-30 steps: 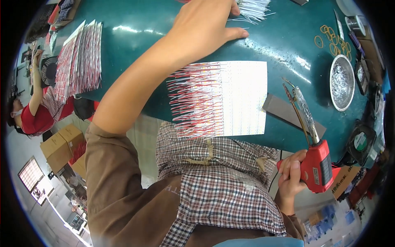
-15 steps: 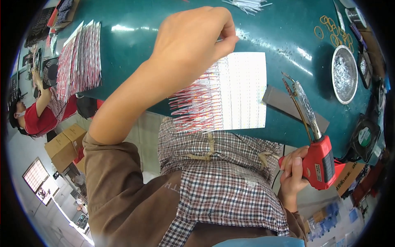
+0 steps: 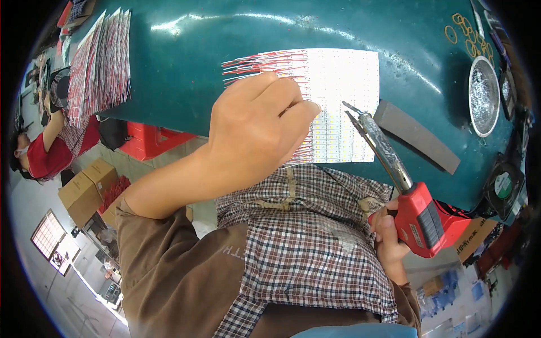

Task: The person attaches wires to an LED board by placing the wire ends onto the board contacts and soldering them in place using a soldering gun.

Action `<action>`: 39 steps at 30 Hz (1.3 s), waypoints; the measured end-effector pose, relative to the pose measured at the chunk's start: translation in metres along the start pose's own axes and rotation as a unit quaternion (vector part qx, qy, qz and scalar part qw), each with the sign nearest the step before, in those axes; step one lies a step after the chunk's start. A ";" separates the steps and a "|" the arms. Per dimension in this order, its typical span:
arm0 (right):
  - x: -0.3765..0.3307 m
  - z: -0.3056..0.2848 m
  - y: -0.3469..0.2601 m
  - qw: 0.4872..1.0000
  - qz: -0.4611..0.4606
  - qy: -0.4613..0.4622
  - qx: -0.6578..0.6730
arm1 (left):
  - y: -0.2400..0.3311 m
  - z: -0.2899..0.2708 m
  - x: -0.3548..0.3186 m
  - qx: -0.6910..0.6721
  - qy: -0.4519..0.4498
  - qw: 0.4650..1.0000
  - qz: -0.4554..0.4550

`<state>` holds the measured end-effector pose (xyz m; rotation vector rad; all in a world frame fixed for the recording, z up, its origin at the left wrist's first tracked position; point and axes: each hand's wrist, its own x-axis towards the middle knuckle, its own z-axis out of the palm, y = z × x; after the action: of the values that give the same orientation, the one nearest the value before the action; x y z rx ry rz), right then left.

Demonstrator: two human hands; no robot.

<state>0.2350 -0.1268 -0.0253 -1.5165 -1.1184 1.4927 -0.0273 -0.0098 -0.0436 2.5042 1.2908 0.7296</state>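
My left hand (image 3: pixel 265 118) is over the white circuit board panel (image 3: pixel 344 67), thumb and forefinger pinched together near its middle. Whatever the pinch holds is too small or hidden. Red and white wires (image 3: pixel 265 62) stick out from the panel's left side; my hand covers many of them. Small yellowish pads in rows show on the part of the panel nearer me. In my right hand (image 3: pixel 389 234) is a red soldering gun (image 3: pixel 420 219), gripped by its handle. Its metal tip points up and left over the right part of the panel, a little apart from my left fingertips.
Wired panels (image 3: pixel 104 62) stand bunched at the far left. To the right are a grey bar (image 3: pixel 417 135), a metal bowl (image 3: pixel 483 98), rubber bands (image 3: pixel 468 34) and a small black fan (image 3: pixel 500 183). A person in red (image 3: pixel 51 143) sits beyond the table's left end.
My left hand has come back from the far edge down to the panel's middle, still pinched. The soldering gun has moved left, its tip now over the panel. The view has shifted slightly.
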 end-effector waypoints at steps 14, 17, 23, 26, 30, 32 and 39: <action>-0.001 0.004 0.005 0.999 0.038 -0.022 -0.027 | 0.000 0.007 -0.006 0.035 0.036 0.999 0.000; 0.000 0.002 0.006 0.998 0.043 -0.025 -0.025 | 0.000 0.008 -0.005 0.035 0.039 0.999 0.000; 0.002 0.004 0.003 0.997 0.064 -0.014 -0.028 | 0.002 0.009 -0.004 0.043 0.036 0.998 0.005; 0.001 0.005 0.002 0.997 0.068 -0.008 -0.019 | 0.001 0.008 -0.005 0.046 0.034 0.998 0.007; 0.003 0.007 0.001 0.999 0.041 -0.001 0.004 | 0.000 0.007 -0.007 0.052 0.027 0.998 0.006; 0.005 0.006 0.003 1.000 0.023 -0.006 0.003 | 0.000 0.007 -0.007 0.052 0.026 0.998 0.005; 0.001 0.009 -0.002 0.998 0.064 0.013 -0.005 | 0.002 0.008 -0.006 0.059 0.018 0.998 0.003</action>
<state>0.2260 -0.1257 -0.0246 -1.6358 -1.0321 1.5488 -0.0252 -0.0156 -0.0516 2.6007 1.3773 0.7232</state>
